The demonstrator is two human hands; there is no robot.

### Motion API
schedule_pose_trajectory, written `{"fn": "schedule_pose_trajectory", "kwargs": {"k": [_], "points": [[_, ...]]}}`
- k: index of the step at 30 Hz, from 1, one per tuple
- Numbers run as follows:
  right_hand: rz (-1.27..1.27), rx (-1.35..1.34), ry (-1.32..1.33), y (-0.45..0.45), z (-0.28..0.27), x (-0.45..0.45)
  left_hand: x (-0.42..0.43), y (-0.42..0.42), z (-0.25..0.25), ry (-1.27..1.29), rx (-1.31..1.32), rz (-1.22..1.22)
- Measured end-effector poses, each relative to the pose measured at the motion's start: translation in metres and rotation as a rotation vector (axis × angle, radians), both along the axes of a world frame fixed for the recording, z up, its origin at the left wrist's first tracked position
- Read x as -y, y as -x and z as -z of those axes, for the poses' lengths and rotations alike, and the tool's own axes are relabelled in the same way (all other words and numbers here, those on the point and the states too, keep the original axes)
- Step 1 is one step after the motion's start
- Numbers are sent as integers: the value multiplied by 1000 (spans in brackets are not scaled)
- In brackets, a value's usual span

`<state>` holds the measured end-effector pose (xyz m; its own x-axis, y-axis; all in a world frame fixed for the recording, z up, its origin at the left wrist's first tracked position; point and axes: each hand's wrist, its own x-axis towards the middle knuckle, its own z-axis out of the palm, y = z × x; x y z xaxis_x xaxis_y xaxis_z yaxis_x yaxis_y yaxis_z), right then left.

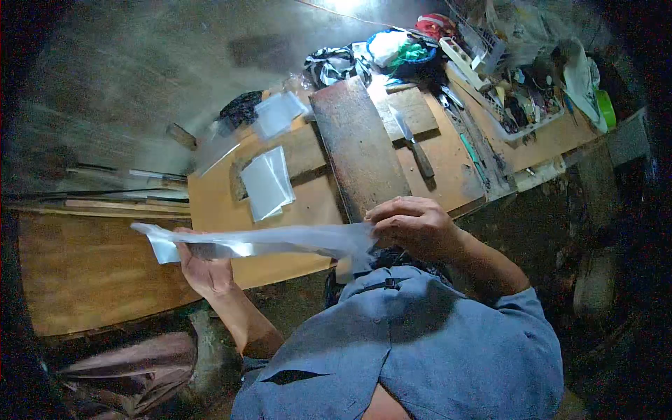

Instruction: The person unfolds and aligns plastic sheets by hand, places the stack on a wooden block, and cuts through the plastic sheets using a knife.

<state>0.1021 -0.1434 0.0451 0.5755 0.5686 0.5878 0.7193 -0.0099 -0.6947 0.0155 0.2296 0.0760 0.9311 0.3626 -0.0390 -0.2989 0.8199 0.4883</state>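
Note:
A long piece of clear plastic film [280,241] stretches sideways in front of my chest, above the table's near edge. Its left part looks flat and shiny, while the right end is bunched and cloudy. My left hand [204,271] grips it near the left end, palm up, with the thumb in front and some fingers hidden behind. At the other end my right hand [413,225] is closed on the bunched film, back of the hand upward. Beyond the film lies a small stack of clear plastic sheets [266,183]. A dark, worn board [360,143] slants away from near my right hand.
A knife [413,143] with a dark handle rests right of the board, partly on a wooden block [420,112]. More plastic sheets [278,115] lie farther back. A white basket [535,126] of tools stands at right. Wooden strips [126,204] lie at left.

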Motion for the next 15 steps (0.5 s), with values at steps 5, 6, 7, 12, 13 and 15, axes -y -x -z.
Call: {"fn": "schedule_pose_trajectory", "kwargs": {"k": [5, 6, 7, 12, 13, 15], "points": [[69, -88, 65, -1, 4, 9, 7, 6, -13, -274, -22, -191], [106, -127, 80, -2, 4, 9, 17, 6, -16, -274, -18, -196], [102, -123, 80, -3, 4, 8, 26, 8, -18, -389, 10, -235], [124, -124, 8, -3, -22, -10, 44, 4, -19, -503, -12, -271], [129, -124, 7, -3, -29, -19, 59, -2, -21, -504, -10, -266], [66, -35, -4, -1, -39, -37, 88, -12, -24, -521, -197, -453]]}}
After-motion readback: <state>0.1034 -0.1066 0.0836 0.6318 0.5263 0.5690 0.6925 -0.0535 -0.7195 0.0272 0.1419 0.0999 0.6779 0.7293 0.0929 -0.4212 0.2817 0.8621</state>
